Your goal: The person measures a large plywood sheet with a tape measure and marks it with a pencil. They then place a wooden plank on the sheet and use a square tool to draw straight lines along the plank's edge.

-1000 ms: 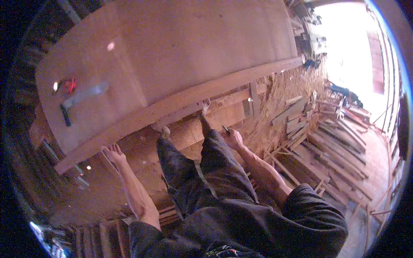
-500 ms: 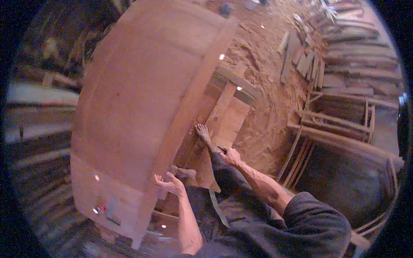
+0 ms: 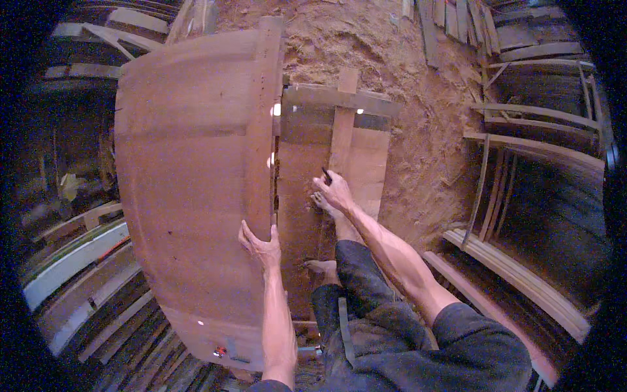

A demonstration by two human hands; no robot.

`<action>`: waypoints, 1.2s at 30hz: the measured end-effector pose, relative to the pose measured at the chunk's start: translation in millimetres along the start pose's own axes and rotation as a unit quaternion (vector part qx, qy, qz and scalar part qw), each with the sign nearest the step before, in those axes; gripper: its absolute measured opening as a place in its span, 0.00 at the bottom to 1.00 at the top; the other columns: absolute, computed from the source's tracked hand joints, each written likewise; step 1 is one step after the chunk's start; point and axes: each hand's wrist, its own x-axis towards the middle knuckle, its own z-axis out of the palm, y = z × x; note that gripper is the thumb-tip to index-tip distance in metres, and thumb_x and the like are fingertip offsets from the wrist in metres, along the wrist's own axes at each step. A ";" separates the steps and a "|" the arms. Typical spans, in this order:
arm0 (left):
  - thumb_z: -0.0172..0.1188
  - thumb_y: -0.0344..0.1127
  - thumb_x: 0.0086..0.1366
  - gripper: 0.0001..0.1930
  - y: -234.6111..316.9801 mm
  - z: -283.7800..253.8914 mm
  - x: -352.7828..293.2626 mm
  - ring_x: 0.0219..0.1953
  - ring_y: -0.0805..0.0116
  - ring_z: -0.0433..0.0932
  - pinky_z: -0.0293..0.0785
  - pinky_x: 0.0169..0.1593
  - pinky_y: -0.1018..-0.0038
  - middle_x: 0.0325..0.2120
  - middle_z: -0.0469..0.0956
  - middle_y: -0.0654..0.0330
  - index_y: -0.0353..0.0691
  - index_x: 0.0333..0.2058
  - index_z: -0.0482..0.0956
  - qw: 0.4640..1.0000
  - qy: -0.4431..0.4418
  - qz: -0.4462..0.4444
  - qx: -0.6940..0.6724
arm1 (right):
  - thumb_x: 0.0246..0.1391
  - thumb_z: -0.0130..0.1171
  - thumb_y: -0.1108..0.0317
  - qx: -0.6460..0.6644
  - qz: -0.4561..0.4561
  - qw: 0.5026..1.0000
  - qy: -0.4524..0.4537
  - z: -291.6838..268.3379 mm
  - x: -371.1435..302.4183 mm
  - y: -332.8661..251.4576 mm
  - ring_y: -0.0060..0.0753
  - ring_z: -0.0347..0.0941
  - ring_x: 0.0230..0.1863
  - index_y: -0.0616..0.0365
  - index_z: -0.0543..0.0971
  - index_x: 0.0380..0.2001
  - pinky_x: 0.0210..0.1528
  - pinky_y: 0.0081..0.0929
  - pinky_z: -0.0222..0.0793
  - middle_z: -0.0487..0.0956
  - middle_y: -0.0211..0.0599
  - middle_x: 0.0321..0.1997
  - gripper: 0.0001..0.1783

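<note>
A large reddish-brown wooden panel (image 3: 189, 170) fills the left half of the view, with a raised rail along its right edge. My left hand (image 3: 260, 248) lies over that rail, thumb and fingers spread apart, appearing to touch the wood. Closed in my right hand (image 3: 336, 196) is a short dark pen-like stick (image 3: 326, 174); its exact kind is too small to tell. That hand is just above my bare foot, right of the panel. Beneath it lies a wooden board (image 3: 369, 166), with a long batten (image 3: 341, 140) running along it.
A crosspiece (image 3: 372, 104) lies across the batten's far end. Sawdust (image 3: 418, 150) covers the ground beyond. Wooden frames (image 3: 529, 137) stand at the right, and stacked planks (image 3: 117, 320) at the lower left. Small red and dark items (image 3: 222, 351) rest on the panel's near end.
The view has turned, so the panel now stands straighter. My left hand has moved forward along the rail. My right hand has gone forward from beside my shin to above my foot, still holding the stick.
</note>
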 end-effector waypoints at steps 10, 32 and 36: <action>0.74 0.48 0.55 0.47 -0.1 20.7 11.8 0.63 0.42 0.61 0.60 0.65 0.50 0.59 0.62 0.43 0.34 0.67 0.60 0.999 0.009 0.002 0.039 | 0.53 0.70 0.50 0.130 -0.082 0.984 0.086 23.3 105.0 -86.0 0.31 0.77 0.35 0.60 0.79 0.36 0.42 0.32 0.73 0.81 0.36 0.33 0.22; 0.76 0.49 0.52 0.46 11.8 18.8 11.6 0.60 0.42 0.64 0.60 0.62 0.47 0.56 0.67 0.45 0.38 0.64 0.64 0.999 0.018 -0.035 0.029 | 0.50 0.72 0.49 0.166 -0.063 0.978 0.111 41.9 162.5 -149.8 0.37 0.81 0.44 0.61 0.82 0.44 0.47 0.33 0.75 0.84 0.43 0.40 0.28; 0.77 0.43 0.51 0.45 18.9 13.4 14.7 0.60 0.43 0.65 0.60 0.63 0.49 0.56 0.67 0.45 0.38 0.65 0.63 0.998 0.002 -0.052 0.032 | 0.51 0.71 0.51 0.171 -0.038 0.977 0.119 40.0 155.6 -158.7 0.35 0.81 0.43 0.62 0.82 0.44 0.48 0.32 0.75 0.85 0.43 0.41 0.27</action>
